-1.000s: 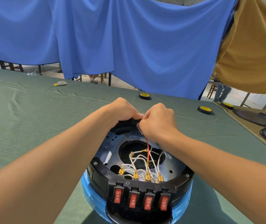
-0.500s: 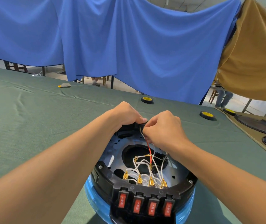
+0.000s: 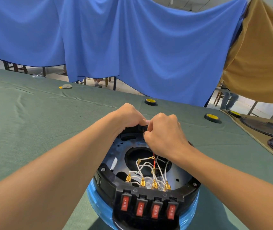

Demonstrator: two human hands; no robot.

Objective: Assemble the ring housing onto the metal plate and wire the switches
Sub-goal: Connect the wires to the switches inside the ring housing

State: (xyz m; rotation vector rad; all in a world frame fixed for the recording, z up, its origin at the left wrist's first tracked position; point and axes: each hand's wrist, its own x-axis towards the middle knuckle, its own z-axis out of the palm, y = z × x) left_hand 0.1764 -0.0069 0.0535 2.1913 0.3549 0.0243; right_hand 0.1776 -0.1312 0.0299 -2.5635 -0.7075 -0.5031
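Bright, soft, even light; the floor beyond the blue curtain (image 3: 132, 47), far past both hands, glares brightest. The right hand (image 3: 164, 131) and the red wire (image 3: 153, 161) beneath it are sharp. A pale sheen streaks the metal plate (image 3: 115, 155) below the left hand (image 3: 129, 117). A faint shadow edges the ring housing (image 3: 109, 185) on the desk (image 3: 33, 130). Lines bow outward at the edges.

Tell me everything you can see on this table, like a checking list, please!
Surface: green tablecloth, a few wrinkles.
Job's things: black ring housing sits around the metal plate; four red switches in its near edge.
Clutter: two tape rolls and a small pale thing near the far edge.
Hands: left hand grips the housing's far rim; right hand seems to pinch the red wire there.
Cables: white wires with gold clips loop behind the switches.
Surroundings: blue curtain, tan curtain, dark round plates off to the right.
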